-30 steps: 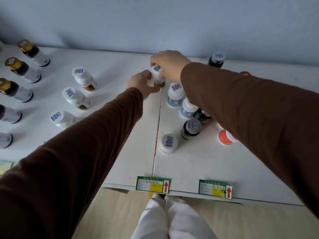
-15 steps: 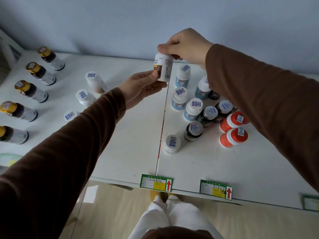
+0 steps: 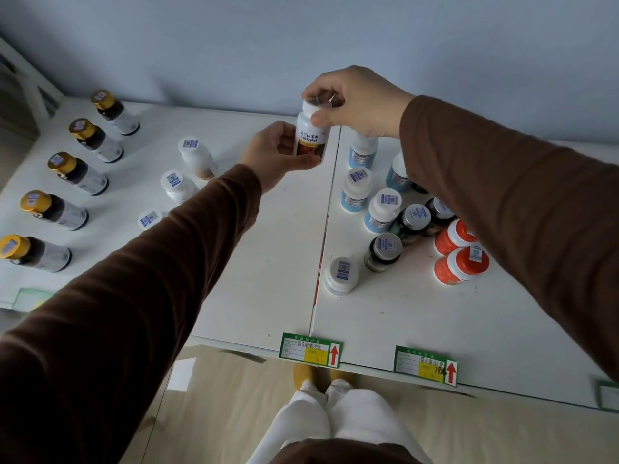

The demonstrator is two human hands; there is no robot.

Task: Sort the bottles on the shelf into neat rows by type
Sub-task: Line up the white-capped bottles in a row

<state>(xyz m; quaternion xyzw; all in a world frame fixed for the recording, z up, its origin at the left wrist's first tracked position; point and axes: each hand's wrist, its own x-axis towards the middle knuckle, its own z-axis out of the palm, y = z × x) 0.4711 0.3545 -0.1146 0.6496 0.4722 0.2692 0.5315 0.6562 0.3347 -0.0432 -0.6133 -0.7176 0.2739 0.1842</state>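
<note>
A white bottle with a brown label point(image 3: 311, 137) is held upright in the air above the middle of the white shelf point(image 3: 268, 262). My right hand point(image 3: 358, 102) pinches its cap from above. My left hand point(image 3: 278, 154) grips its lower body from the left. On the left stand a row of gold-capped dark bottles point(image 3: 80, 174) and three white bottles with brown labels point(image 3: 197, 157). A mixed cluster on the right holds blue-labelled white bottles point(image 3: 356, 189), dark grey-capped bottles point(image 3: 383, 251), orange bottles point(image 3: 460, 266) and one short white jar point(image 3: 341, 274).
Two green price tags point(image 3: 310, 349) point(image 3: 425, 365) hang on the shelf's front edge. A seam point(image 3: 323, 249) splits the shelf in two boards. A blue wall point(image 3: 301, 45) closes off the back. My legs and the tan floor point(image 3: 217, 413) lie below.
The white brown-labelled bottle was lifted off the shelf from the cluster's back. My left hand, open under it half a second ago, now grips its body.
</note>
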